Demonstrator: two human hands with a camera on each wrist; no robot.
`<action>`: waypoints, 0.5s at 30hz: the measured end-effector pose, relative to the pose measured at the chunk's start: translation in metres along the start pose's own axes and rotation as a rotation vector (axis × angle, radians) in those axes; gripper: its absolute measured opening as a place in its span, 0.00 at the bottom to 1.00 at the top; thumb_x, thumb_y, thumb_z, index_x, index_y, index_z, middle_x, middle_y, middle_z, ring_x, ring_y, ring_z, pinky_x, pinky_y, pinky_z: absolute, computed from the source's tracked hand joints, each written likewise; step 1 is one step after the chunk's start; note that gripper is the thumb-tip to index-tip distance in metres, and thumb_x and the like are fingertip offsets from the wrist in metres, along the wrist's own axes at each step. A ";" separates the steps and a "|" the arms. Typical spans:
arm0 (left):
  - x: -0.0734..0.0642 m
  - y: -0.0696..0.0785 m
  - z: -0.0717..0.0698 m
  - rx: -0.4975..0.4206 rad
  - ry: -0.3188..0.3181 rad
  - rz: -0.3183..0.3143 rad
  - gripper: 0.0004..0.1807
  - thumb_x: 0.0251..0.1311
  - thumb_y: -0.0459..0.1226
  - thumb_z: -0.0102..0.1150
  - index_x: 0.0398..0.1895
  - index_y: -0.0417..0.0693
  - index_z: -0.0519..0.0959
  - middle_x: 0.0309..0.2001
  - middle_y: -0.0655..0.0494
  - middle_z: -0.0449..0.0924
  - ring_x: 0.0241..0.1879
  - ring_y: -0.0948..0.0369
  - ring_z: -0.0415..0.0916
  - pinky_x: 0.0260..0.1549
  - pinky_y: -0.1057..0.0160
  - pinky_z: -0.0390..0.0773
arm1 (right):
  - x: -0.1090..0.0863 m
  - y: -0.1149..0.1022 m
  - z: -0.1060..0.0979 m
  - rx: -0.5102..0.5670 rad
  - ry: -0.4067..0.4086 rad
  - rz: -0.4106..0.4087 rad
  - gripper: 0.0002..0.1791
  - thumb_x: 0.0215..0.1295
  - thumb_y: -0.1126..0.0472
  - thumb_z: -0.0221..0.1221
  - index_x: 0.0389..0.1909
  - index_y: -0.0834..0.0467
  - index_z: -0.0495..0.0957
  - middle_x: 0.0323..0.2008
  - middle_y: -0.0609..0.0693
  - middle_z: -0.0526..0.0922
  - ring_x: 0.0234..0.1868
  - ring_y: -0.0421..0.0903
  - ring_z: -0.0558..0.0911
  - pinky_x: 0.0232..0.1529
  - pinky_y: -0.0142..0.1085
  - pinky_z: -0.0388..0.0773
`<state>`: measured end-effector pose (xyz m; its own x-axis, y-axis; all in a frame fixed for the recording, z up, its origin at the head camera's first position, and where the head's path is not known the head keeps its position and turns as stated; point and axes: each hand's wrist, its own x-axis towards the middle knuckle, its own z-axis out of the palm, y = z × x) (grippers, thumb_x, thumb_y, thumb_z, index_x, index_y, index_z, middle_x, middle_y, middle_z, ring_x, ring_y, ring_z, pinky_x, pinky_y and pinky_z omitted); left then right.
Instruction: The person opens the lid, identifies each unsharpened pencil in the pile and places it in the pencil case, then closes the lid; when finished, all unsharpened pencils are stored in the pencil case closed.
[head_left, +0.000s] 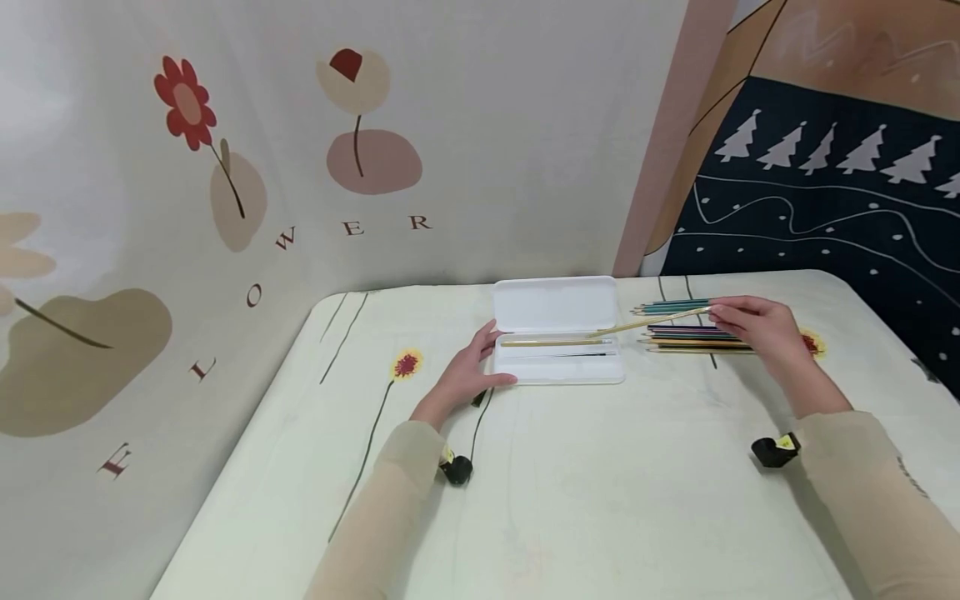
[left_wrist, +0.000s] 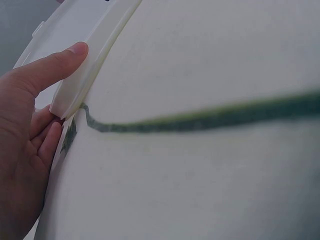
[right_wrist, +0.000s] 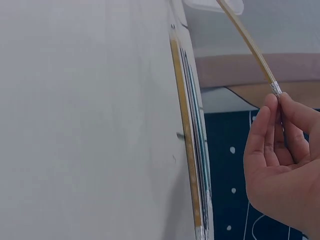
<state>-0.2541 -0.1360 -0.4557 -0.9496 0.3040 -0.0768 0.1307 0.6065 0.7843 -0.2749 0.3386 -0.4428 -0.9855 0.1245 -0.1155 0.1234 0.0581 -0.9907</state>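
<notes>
A white pencil case (head_left: 558,373) lies on the table with its lid (head_left: 555,305) folded back. Inside it are a gold-coloured pencil (head_left: 551,342) and a thin, dark-tipped stick (head_left: 577,355). My left hand (head_left: 468,371) grips the left end of the case; in the left wrist view the thumb rests on its rim and other fingers are at its corner. My right hand (head_left: 757,325) pinches a yellow pencil (head_left: 648,322) by its silver-banded end. The pencil slants left, its far end over the right side of the case. Its end inside the fingers is hidden.
To the right of the case lie several teal pencils (head_left: 675,307) and a row of dark and yellow pencils (head_left: 697,339). A floral cloth (head_left: 600,483) covers the table. Behind stands a printed curtain (head_left: 495,167), with a dark tree-patterned cloth (head_left: 810,208) at right.
</notes>
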 end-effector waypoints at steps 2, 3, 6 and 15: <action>0.000 0.000 0.000 -0.001 -0.001 0.004 0.59 0.53 0.47 0.75 0.81 0.58 0.45 0.77 0.56 0.60 0.75 0.53 0.62 0.75 0.51 0.60 | -0.001 -0.003 0.008 0.009 0.001 0.011 0.17 0.59 0.50 0.69 0.49 0.48 0.85 0.37 0.31 0.85 0.39 0.28 0.86 0.42 0.21 0.83; 0.000 0.000 0.000 -0.002 -0.002 0.005 0.59 0.53 0.47 0.75 0.81 0.59 0.44 0.77 0.56 0.60 0.75 0.54 0.62 0.75 0.51 0.60 | -0.006 -0.008 0.014 0.014 -0.010 0.015 0.15 0.60 0.51 0.68 0.48 0.48 0.86 0.36 0.31 0.85 0.38 0.28 0.86 0.41 0.21 0.83; 0.000 0.000 0.000 0.000 -0.004 0.006 0.59 0.53 0.47 0.75 0.81 0.59 0.44 0.77 0.56 0.59 0.75 0.54 0.62 0.75 0.51 0.60 | -0.021 -0.026 0.031 0.027 -0.046 0.011 0.08 0.64 0.55 0.66 0.42 0.47 0.86 0.33 0.31 0.85 0.36 0.27 0.85 0.40 0.21 0.83; 0.000 -0.001 0.000 0.003 -0.005 0.010 0.59 0.53 0.48 0.75 0.81 0.59 0.44 0.77 0.56 0.59 0.74 0.54 0.63 0.75 0.51 0.60 | -0.031 -0.039 0.058 0.001 -0.134 -0.017 0.07 0.67 0.62 0.63 0.38 0.47 0.86 0.32 0.30 0.86 0.35 0.25 0.85 0.41 0.21 0.83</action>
<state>-0.2546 -0.1369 -0.4565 -0.9468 0.3138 -0.0718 0.1413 0.6054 0.7832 -0.2556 0.2751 -0.4048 -0.9942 -0.0098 -0.1074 0.1066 0.0583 -0.9926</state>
